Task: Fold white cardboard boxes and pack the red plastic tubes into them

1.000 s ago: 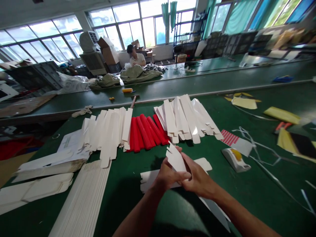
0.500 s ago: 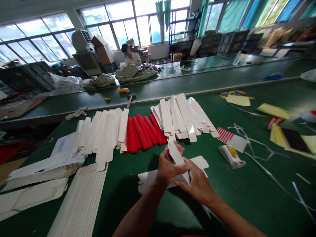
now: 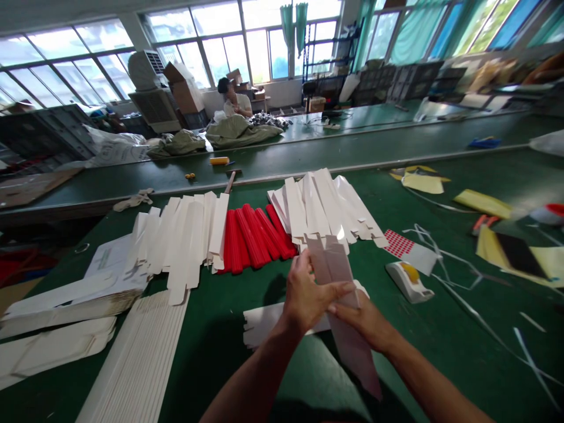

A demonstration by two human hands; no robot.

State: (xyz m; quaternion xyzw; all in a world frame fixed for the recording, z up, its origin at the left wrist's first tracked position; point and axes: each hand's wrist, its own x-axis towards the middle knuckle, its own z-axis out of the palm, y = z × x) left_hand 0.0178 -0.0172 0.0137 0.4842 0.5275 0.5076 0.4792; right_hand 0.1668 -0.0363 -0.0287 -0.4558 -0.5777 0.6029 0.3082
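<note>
A long, narrow white cardboard box [image 3: 337, 273], partly flat, is gripped by both my hands above the green table. My left hand [image 3: 306, 294] wraps around its left edge, the thumb across the face. On the right edge, lower down, my right hand [image 3: 363, 320] closes with its thumb near the other one. The box's lower end hangs toward me, and flaps show at its top. Beneath the hands another flat white box piece [image 3: 264, 323] lies on the table, partly hidden. Beyond them are several red ribbed tubes [image 3: 251, 238] between two groups of white boxes.
White boxes lie at centre left [image 3: 189, 235] and centre right [image 3: 308, 202]. Stacked flat cardboard [image 3: 136, 352] fills the left front. A tape dispenser [image 3: 409, 282], a red-dotted sticker sheet [image 3: 399, 242] and loose straps are on the right. A person [image 3: 235, 103] sits across the tables.
Both hands have turned the white box from edge-on so that its broad face shows. The right hand has shifted slightly right along its edge.
</note>
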